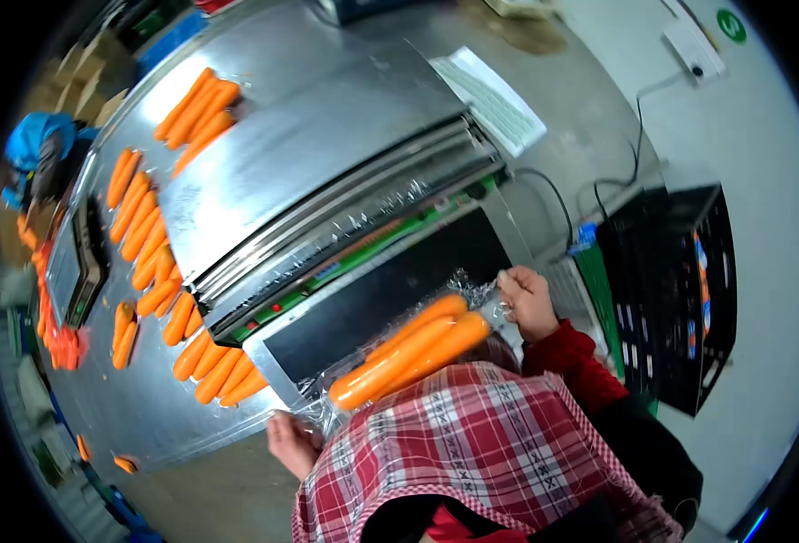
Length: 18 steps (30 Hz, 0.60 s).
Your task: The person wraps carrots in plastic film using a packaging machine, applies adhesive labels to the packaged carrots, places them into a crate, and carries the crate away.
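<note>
A bundle of carrots (409, 357) in clear plastic film lies in front of my apron, by the near edge of the dark plate of a film-wrapping machine (372, 235). My right hand (528, 303) pinches the gathered film at the bundle's right end. At the other end, my left hand (293, 445) has its fingers closed on the clear plastic film (325, 416). The film looks drawn out between both hands, with the carrots in the middle. Beyond the bundle runs the machine's green front strip with red buttons (253, 324).
Several carrot bundles (151, 231) cover the steel table (101, 416) at left, and more carrots (199, 113) lie on the machine's top. A weighing scale (78, 262) stands at the far left. Black crates (666, 290) and cables (635, 167) are at right, and a white tray (490, 100) sits behind.
</note>
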Each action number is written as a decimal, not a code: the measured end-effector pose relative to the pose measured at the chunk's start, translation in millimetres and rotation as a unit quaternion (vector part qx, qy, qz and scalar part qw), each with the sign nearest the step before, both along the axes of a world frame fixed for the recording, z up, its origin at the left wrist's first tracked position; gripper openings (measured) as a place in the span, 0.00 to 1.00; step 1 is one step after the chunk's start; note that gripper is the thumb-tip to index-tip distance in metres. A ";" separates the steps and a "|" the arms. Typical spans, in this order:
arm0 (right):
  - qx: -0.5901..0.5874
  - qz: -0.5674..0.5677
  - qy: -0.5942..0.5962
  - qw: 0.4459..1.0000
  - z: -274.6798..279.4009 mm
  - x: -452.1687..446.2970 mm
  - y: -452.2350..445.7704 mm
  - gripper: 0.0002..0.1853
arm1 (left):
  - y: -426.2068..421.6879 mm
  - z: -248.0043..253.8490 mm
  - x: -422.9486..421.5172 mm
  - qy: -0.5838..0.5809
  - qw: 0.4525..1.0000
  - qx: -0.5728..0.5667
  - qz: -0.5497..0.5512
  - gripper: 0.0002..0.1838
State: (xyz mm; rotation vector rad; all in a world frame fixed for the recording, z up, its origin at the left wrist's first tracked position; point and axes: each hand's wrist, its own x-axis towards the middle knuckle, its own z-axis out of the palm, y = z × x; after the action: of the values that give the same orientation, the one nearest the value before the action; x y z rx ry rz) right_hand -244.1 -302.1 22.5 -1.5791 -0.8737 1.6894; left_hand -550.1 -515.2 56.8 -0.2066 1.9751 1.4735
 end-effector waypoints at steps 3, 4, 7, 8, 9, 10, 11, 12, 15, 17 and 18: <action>-0.204 0.142 0.050 0.967 -59.4 10.6 -33.9 0.15 | -37.1 -99.3 -7.3 -0.091 0.938 -0.109 -0.315 0.16; -0.236 0.166 0.139 0.947 -87.0 1.2 -42.6 0.21 | -44.2 -115.3 -4.8 -0.113 0.914 -0.117 -0.372 0.16; -0.173 0.279 0.191 0.925 -52.2 -22.7 -40.9 0.17 | -25.9 -113.4 0.7 -0.154 0.878 -0.029 -0.452 0.16; -0.133 0.349 0.158 0.914 -65.9 -19.5 -44.8 0.19 | -18.7 -101.4 -1.4 -0.167 0.869 0.026 -0.465 0.16; -0.093 0.377 0.159 0.908 -57.8 -21.8 -44.5 0.20 | -8.8 -84.3 -0.8 -0.185 0.853 0.097 -0.477 0.16; -0.059 0.323 0.278 0.903 -51.7 -29.6 -47.7 0.18 | 1.9 -66.9 1.9 -0.210 0.828 0.169 -0.492 0.16; -0.129 0.314 0.301 0.891 -30.5 -27.6 -42.9 0.19 | 15.4 -49.5 4.3 -0.224 0.791 0.250 -0.511 0.16; -0.199 0.305 0.323 0.874 -11.1 -25.8 -39.5 0.20 | 29.8 -32.1 7.4 -0.238 0.743 0.329 -0.533 0.16; -0.116 0.436 0.457 0.767 44.3 -37.1 -32.8 0.06 | 84.9 21.3 23.1 -0.226 0.568 0.502 -0.612 0.17; 0.002 0.467 0.474 0.747 63.4 -41.0 -28.2 0.10 | 120.0 64.6 30.0 -0.126 0.474 0.524 -0.697 0.18; 0.027 0.478 0.442 0.758 71.5 -38.3 -25.5 0.12 | 134.0 84.7 33.8 -0.065 0.427 0.524 -0.734 0.19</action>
State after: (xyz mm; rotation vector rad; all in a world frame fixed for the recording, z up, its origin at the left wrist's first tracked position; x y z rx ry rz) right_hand -282.4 -327.6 94.0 -0.0097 -1.2201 2.6663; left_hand -516.4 -381.2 141.5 1.4918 0.1448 0.8881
